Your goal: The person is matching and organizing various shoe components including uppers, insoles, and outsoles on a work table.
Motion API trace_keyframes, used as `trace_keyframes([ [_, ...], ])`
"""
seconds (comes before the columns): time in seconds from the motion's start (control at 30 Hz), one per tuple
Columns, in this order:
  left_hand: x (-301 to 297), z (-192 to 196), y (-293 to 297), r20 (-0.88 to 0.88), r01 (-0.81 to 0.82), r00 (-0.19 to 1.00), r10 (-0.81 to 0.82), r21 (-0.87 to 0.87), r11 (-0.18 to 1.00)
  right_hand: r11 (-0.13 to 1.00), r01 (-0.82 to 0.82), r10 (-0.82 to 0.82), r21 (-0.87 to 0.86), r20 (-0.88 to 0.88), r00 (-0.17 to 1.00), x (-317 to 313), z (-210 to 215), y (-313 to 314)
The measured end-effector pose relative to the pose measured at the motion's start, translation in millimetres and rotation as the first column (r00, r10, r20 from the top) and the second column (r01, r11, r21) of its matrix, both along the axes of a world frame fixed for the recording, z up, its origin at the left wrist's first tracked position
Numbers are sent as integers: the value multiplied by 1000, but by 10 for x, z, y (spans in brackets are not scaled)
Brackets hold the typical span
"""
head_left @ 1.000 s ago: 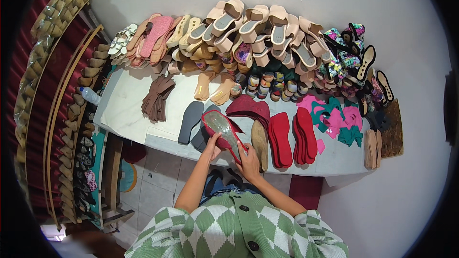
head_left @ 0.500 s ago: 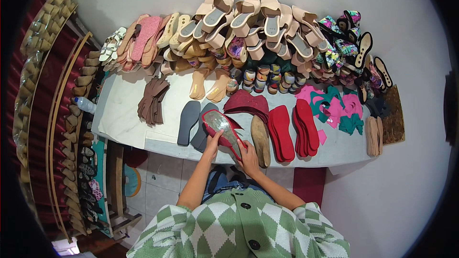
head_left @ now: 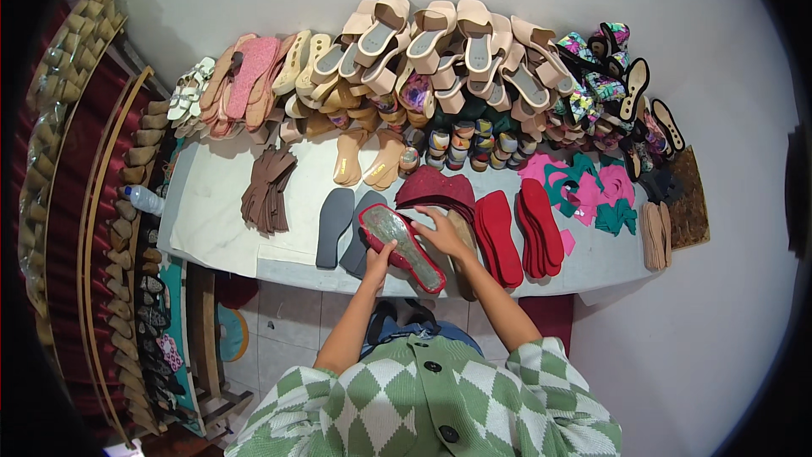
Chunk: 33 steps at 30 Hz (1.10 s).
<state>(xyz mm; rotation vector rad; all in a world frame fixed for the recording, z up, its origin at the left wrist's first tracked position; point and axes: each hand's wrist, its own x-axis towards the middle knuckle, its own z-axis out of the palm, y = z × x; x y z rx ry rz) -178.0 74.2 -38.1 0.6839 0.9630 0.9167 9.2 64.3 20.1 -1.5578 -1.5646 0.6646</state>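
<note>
Pale walls close round a white desk (head_left: pixel 220 228) heaped along its far edge with beige sandals (head_left: pixel 440 34) and patterned shoes. At the near edge, about midway along, the person holds a red-rimmed sole (head_left: pixel 402 245) with a glittery grey face, tilted off the desk. The left hand (head_left: pixel 378 261) pinches its near side, fingers curled round the rim; the right hand (head_left: pixel 441 233) lies spread on the sole's far side, pressing rather than clutching. To do this well, I would say the left should keep the rim steady while the right smooths evenly, so nothing shifts or creases. Just left lie two grey insoles (head_left: pixel 347 228), then a brown stack of cut pieces (head_left: pixel 269 190); to the right, red insoles (head_left: pixel 516 233) and pink and teal cut-outs (head_left: pixel 592 190). What sits beneath the sole is hidden by the hands, and whether its glittery face is loose or fixed I cannot tell. Fisheye bending blurs the racks (head_left: pixel 59 161) at the left.
</note>
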Motion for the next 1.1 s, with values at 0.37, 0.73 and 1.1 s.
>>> trace_keyframes([
  [0.37, -37, -106, 3, -15, 65, 998, -66, -63, 996, 805, -291, -135, -517, -637, 759, -143, 33, 225],
  [0.73, 146, 143, -24, -155, -142, 975, 157, 100, 985, 932, 276, -305, -233, -99, 947, -501, -64, 33],
  [1.1, 223, 185, -108, -140, -198, 966, 215, 128, 972, 917, 367, -370, 156, -13, 929, -718, -57, -122],
])
